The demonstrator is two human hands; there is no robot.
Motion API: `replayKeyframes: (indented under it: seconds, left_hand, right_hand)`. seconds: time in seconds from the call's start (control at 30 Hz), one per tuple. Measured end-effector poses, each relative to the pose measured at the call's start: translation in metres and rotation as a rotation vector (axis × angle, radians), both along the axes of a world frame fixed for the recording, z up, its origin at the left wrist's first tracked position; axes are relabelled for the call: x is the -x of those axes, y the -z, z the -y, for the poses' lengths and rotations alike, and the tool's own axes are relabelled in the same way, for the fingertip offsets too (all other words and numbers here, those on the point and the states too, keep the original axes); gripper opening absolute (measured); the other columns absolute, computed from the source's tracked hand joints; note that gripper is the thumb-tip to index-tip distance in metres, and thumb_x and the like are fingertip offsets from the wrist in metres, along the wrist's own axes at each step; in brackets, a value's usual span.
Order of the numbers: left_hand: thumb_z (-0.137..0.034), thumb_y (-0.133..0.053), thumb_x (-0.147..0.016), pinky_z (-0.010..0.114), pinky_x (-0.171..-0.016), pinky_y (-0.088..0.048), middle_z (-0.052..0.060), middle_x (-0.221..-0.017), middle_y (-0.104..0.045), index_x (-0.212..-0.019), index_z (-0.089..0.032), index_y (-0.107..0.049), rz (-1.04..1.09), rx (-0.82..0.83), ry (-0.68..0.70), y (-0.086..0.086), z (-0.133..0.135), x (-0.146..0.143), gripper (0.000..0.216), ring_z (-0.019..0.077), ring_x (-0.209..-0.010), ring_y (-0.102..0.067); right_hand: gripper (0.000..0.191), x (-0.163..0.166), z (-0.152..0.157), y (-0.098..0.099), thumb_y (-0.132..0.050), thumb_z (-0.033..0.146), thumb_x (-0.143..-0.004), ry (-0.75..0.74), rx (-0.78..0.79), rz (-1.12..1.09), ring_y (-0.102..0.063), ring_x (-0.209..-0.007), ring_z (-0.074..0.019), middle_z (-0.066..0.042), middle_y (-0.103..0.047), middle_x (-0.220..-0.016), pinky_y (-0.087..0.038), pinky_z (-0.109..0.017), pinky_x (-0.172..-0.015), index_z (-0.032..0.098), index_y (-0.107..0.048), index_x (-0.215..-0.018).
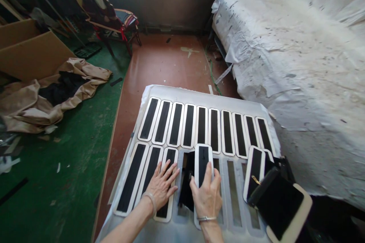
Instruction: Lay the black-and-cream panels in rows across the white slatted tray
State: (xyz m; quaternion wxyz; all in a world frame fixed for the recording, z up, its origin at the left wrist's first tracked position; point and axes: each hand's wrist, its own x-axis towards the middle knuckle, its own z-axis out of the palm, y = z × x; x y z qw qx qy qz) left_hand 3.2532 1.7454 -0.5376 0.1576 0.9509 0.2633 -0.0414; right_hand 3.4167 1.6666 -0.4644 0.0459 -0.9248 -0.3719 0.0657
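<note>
Fingers spread, my left hand (161, 184) lies flat on the third white-bordered black panel (170, 155) of the front row. My right hand (208, 195) grips another white-bordered black panel (203, 157) between thumb and fingers, just right of it. A loose black piece (187, 182) shows partly beneath the held panel. Both rows lie on a pale sheet-covered table (176, 93); the back row (202, 123) is filled with similar panels. Pale outlined slots (235, 193) show to the right of my right hand.
A pile of panels and black pieces (281, 201), one with a gold zipper pull, sits at the table's right. Beyond it stands a wide table under stained white sheeting (265, 41). To the left are a chair (114, 24), a cardboard box (37, 55) and crumpled beige material (51, 102).
</note>
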Motion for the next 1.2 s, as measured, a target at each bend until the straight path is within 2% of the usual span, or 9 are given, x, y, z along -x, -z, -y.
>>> replayKeyframes:
  seconds: [0.1,0.17,0.3,0.43,0.6,0.73,0.83,1.03,1.2]
  left_hand:
    - [-0.053,-0.040,-0.093,0.054,-0.115,-0.009,-0.002,-0.157,-0.019,-0.148,-0.036,-0.013,0.022,0.009,-0.003,0.000,0.000,0.001,0.064,0.0289,-0.143,-0.015]
    - [-0.059,-0.042,-0.090,0.056,-0.114,-0.008,-0.001,-0.157,-0.018,-0.148,-0.037,-0.015,0.030,0.017,-0.008,0.001,0.001,0.002,0.068,0.0307,-0.143,-0.015]
    - [-0.066,-0.044,-0.086,0.056,-0.114,-0.005,0.000,-0.158,-0.018,-0.149,-0.034,-0.014,0.023,0.017,-0.017,0.002,0.003,0.004,0.076,0.0314,-0.143,-0.013]
    - [-0.059,-0.044,-0.089,0.053,-0.115,0.000,-0.001,-0.157,-0.019,-0.149,-0.033,-0.013,0.021,-0.030,-0.027,0.003,0.005,0.006,0.072,0.0292,-0.143,-0.012]
    - [-0.058,-0.045,-0.089,0.053,-0.114,-0.002,-0.002,-0.157,-0.020,-0.149,-0.033,-0.014,0.023,-0.054,-0.028,0.002,0.004,0.006,0.072,0.0296,-0.143,-0.013]
    - [-0.055,-0.043,-0.092,0.053,-0.114,-0.005,-0.002,-0.156,-0.023,-0.149,-0.033,-0.017,0.034,-0.096,-0.021,0.001,0.002,0.005,0.067,0.0291,-0.143,-0.015]
    - [-0.042,-0.046,-0.093,0.051,-0.114,-0.001,-0.003,-0.156,-0.024,-0.149,-0.033,-0.020,0.027,-0.152,-0.012,0.001,0.002,0.003,0.062,0.0279,-0.143,-0.015]
    - [-0.027,-0.046,-0.093,0.049,-0.115,0.000,-0.004,-0.155,-0.026,-0.147,-0.032,-0.026,0.034,-0.212,-0.014,0.004,0.001,-0.004,0.058,0.0270,-0.143,-0.015]
    - [-0.025,-0.040,-0.095,0.045,-0.115,-0.006,-0.010,-0.153,-0.031,-0.146,-0.035,-0.026,0.052,-0.184,-0.053,0.009,0.001,-0.008,0.053,0.0227,-0.142,-0.017]
  right_hand:
    - [0.063,-0.002,0.002,0.000,-0.040,0.035,-0.090,-0.094,0.034,0.017,-0.051,-0.114,-0.0363,-0.023,-0.039,-0.133,-0.055,-0.038,-0.060,0.011,-0.025,-0.146]
    - [0.065,0.005,0.004,0.005,-0.042,0.035,-0.089,-0.099,0.040,-0.037,-0.053,-0.112,-0.0356,-0.022,-0.039,-0.133,-0.055,-0.037,-0.060,0.011,-0.025,-0.146]
    - [0.069,0.028,0.006,0.025,-0.048,0.040,-0.085,0.061,0.002,-0.176,-0.062,-0.094,-0.0322,-0.022,-0.041,-0.132,-0.054,-0.039,-0.062,0.010,-0.029,-0.144]
    - [0.072,0.030,0.008,0.044,-0.055,0.044,-0.081,0.165,-0.069,-0.230,-0.064,-0.085,-0.0299,-0.021,-0.044,-0.128,-0.053,-0.038,-0.063,0.009,-0.035,-0.141]
    - [0.066,0.021,0.013,0.048,-0.049,0.044,-0.087,0.050,-0.094,-0.042,-0.058,-0.102,-0.0347,-0.021,-0.041,-0.133,-0.052,-0.037,-0.061,0.014,-0.034,-0.143]
    - [0.068,0.032,0.009,0.056,-0.053,0.041,-0.084,0.052,-0.078,-0.154,-0.061,-0.097,-0.0324,-0.021,-0.041,-0.132,-0.054,-0.037,-0.063,0.013,-0.033,-0.143]
    - [0.068,0.041,0.007,0.066,-0.053,0.040,-0.083,0.068,-0.086,-0.237,-0.062,-0.097,-0.0319,-0.021,-0.043,-0.128,-0.055,-0.037,-0.068,0.010,-0.034,-0.141]
    - [0.067,0.040,0.009,0.079,-0.044,0.041,-0.089,-0.037,-0.084,-0.210,-0.056,-0.109,-0.0353,-0.024,-0.038,-0.131,-0.056,-0.039,-0.074,0.008,-0.028,-0.145]
    - [0.055,0.041,0.007,0.082,-0.030,0.032,-0.095,-0.098,-0.025,-0.158,-0.047,-0.121,-0.0383,-0.025,-0.037,-0.136,-0.056,-0.042,-0.077,0.007,-0.034,-0.143]
